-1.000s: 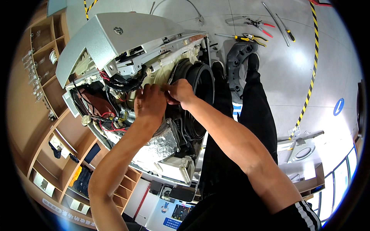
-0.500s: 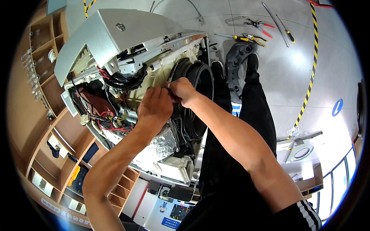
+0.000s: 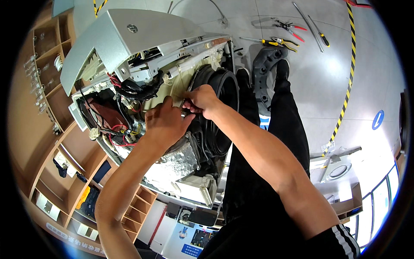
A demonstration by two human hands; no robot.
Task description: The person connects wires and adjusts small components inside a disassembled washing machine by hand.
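In front of me lies an opened washing machine with a silver-grey casing (image 3: 159, 30). Its round black rubber door gasket (image 3: 224, 86) faces my legs. At the gasket's inner edge, beside the cream-coloured tub wall (image 3: 172, 88), my right hand (image 3: 202, 101) has its fingers pinched together; what they hold, if anything, is hidden. My left hand (image 3: 164, 125) is just left of it over the tub, thumb stretched out and fingers apart and bent. A small shiny bit shows between the hands, too small to name. Black-taped wiring (image 3: 138, 91) runs left of the tub.
A curved dark-grey weight (image 3: 262, 71) lies on the floor by my feet. Beyond it are red-handled pliers (image 3: 293, 32), yellow-handled pliers (image 3: 284, 43), screwdrivers (image 3: 321, 34) and a long metal rod (image 3: 308, 28). Wooden shelving (image 3: 47, 90) stands left. Foil-covered insulation (image 3: 179, 162) sits below my left hand.
My left hand has drawn back a little to the left and its thumb has come away from the right hand. My right hand has shifted slightly; its fingers remain bent at the gasket.
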